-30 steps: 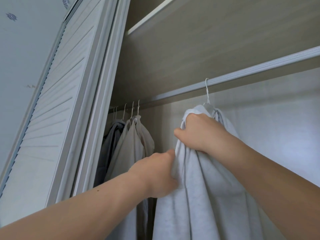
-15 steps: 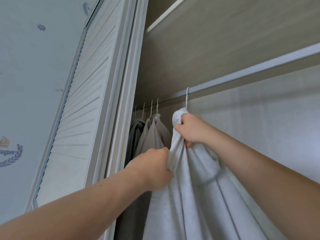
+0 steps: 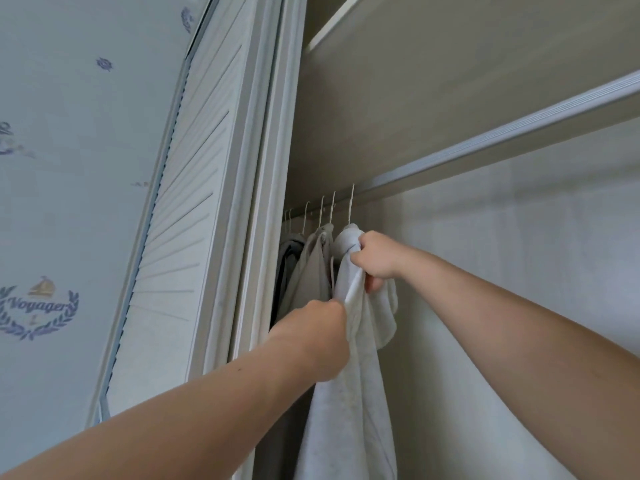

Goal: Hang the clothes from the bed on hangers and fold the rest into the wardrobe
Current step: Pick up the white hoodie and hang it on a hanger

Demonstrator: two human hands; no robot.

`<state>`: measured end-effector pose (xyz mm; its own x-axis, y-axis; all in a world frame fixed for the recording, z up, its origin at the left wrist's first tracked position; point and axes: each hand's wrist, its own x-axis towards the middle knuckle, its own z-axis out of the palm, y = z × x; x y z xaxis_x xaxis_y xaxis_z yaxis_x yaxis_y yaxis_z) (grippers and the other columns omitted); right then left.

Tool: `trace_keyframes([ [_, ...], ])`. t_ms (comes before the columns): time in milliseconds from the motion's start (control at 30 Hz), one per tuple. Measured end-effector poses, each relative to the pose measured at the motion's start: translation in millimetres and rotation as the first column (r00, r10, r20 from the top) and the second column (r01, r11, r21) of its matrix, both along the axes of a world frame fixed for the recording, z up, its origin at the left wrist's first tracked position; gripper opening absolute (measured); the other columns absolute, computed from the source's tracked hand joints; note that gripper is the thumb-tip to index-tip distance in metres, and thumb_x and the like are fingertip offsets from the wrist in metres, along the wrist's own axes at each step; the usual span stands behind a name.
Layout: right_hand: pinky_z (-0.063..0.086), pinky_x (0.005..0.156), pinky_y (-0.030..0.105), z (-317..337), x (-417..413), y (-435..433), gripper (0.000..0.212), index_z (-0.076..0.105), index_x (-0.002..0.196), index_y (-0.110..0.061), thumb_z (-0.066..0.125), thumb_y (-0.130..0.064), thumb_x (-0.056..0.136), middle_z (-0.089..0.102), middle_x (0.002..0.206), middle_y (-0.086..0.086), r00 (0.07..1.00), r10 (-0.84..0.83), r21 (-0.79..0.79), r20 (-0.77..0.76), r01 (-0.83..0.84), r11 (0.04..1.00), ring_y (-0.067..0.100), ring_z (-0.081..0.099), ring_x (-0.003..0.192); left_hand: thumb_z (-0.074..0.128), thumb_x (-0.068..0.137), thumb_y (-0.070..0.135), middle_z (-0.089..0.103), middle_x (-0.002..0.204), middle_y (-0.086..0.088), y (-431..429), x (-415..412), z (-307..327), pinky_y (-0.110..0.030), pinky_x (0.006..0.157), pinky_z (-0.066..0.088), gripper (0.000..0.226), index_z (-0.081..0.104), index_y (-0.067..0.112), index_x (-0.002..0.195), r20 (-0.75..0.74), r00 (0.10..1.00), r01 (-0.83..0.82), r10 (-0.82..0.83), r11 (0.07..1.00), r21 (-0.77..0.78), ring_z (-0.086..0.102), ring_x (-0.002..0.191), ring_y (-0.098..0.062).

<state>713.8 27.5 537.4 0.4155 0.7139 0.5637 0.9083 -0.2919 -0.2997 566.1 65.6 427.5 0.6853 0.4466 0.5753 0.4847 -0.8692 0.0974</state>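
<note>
A light grey hooded garment [image 3: 349, 410] hangs from a white hanger whose hook [image 3: 351, 206] sits on the wardrobe's metal rail [image 3: 502, 140]. My right hand [image 3: 375, 259] grips the garment's bunched collar just under the hook. Lower down, my left hand [image 3: 318, 337] holds the garment's front edge. The hanger's shoulders are hidden inside the fabric.
Left of it hang a beige garment [image 3: 311, 278] and a dark grey one [image 3: 287, 268] on their own hooks, close against the louvred wardrobe door [image 3: 194, 202]. A shelf board [image 3: 450, 64] runs above the rail. Bare rail stretches off to the right.
Both hands have slid the light grey garment left along the rail, up close to the beige one. The view has turned left with it.
</note>
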Motion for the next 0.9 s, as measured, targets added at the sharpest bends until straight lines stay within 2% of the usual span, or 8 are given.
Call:
trace_keyframes([
  [100,0.055,0.052,0.032,-12,9,-7,0.018,0.049,0.086,-0.009,0.051,-0.02,0.1,0.07,0.074,0.015,0.989,0.113,0.089,-0.096,-0.105,0.99,0.028,0.073,0.062,0.047,0.097,0.012,0.057,0.096,-0.004,-1,-1,-3,-0.033,0.067,0.05,0.009,0.051,0.014,0.105,-0.027,1.0,-0.003,0.003,1.0,0.004,0.061,0.083,-0.025],
  [200,0.062,0.068,0.045,-28,11,-21,0.015,0.059,0.096,-0.006,0.057,-0.021,0.099,0.069,0.091,0.017,0.986,0.166,0.185,-0.03,-0.158,0.97,0.03,0.072,0.084,0.048,0.097,0.009,0.06,0.1,-0.007,-8,-7,-6,-0.036,0.072,0.055,0.015,0.052,0.013,0.111,-0.032,0.999,0.022,-0.022,1.0,0.01,0.064,0.087,-0.027],
  [333,0.047,0.074,0.011,-54,-15,-59,0.015,0.065,0.11,-0.017,0.061,-0.017,0.095,0.064,0.094,-0.004,0.969,0.224,0.33,0.105,-0.247,0.911,0.012,0.063,0.085,0.046,0.097,0.01,0.06,0.092,-0.005,-24,-35,-11,-0.04,0.07,0.057,0.012,0.054,0.014,0.105,0.059,0.995,0.079,-0.082,0.996,0.052,0.062,0.08,-0.025],
  [400,0.044,0.087,0.012,-70,-38,-78,0.023,0.064,0.119,-0.016,0.061,-0.019,0.097,0.065,0.109,-0.003,0.948,0.254,0.351,0.192,-0.308,0.884,0.009,0.061,0.099,0.046,0.098,0.015,0.059,0.084,-0.004,-32,-59,-19,-0.043,0.067,0.056,0.007,0.053,0.015,0.095,0.137,0.981,0.125,-0.139,0.986,0.108,0.061,0.074,-0.024],
  [467,0.039,0.099,0.022,-88,-64,-96,0.032,0.059,0.129,-0.018,0.057,-0.026,0.098,0.06,0.126,-0.006,0.918,0.256,0.32,0.302,-0.351,0.88,0.007,0.054,0.119,0.046,0.099,0.028,0.057,0.079,0.0,-38,-88,-30,-0.044,0.065,0.054,0.013,0.05,0.019,0.09,0.18,0.969,0.128,-0.167,0.969,0.21,0.057,0.071,-0.022],
  [633,0.022,0.108,0.009,-136,-132,-129,0.05,0.041,0.144,-0.04,0.043,-0.054,0.096,0.04,0.135,-0.038,0.829,0.391,0.217,0.401,-0.5,0.838,-0.015,0.028,0.135,0.035,0.098,0.051,0.057,0.103,0.013,-48,-173,-65,-0.032,0.068,0.048,0.027,0.051,0.031,0.105,0.181,0.983,-0.03,-0.035,0.938,0.345,0.055,0.086,-0.013],
  [767,0.009,0.12,0.027,-174,-194,-131,0.062,0.023,0.153,-0.044,0.029,-0.066,0.095,0.02,0.159,-0.026,0.771,0.472,0.102,0.428,-0.56,0.822,-0.005,0.003,0.149,0.017,0.093,0.063,0.053,0.13,0.015,-60,-250,-98,-0.034,0.096,0.042,0.057,0.052,0.032,0.125,0.116,0.978,-0.2,0.173,0.931,0.305,0.049,0.118,-0.016],
  [900,-0.001,0.123,0.037,-216,-263,-125,0.068,0.006,0.155,-0.047,0.019,-0.072,0.093,0.0,0.165,-0.025,0.733,0.55,-0.011,0.4,-0.597,0.802,0.0,-0.017,0.15,0.017,0.091,0.067,0.043,0.15,0.008,-83,-340,-136,-0.039,0.11,0.031,0.066,0.049,0.031,0.136,0.104,0.943,-0.332,0.316,0.915,0.229,0.031,0.142,-0.021],
])
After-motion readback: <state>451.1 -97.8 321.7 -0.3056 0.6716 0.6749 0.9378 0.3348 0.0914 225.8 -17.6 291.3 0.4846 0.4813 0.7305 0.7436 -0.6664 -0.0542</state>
